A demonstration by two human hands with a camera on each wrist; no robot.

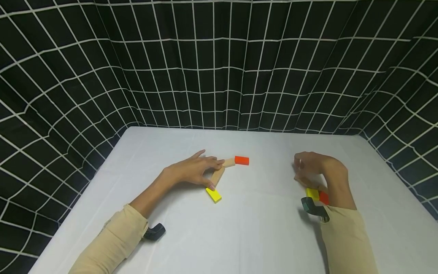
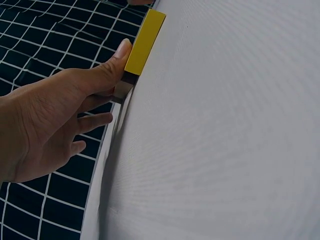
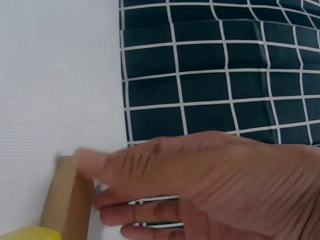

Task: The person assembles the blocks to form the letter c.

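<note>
My left hand spans a plain wooden block, thumb at its near end and fingertips at its far end. A yellow block meets the thumb end. At the other end comes a second wooden block, then a red block, the row bending like an arc. In the left wrist view the thumb lies against the yellow block. My right hand pinches another wooden block with the thumb on its end. Beside it are a yellow block and a red block, partly behind the wrist.
A white cloth covers the table. A black curtain with a white grid hangs behind and along both sides. Dark wrist mounts stick out from both beige sleeves, low over the table.
</note>
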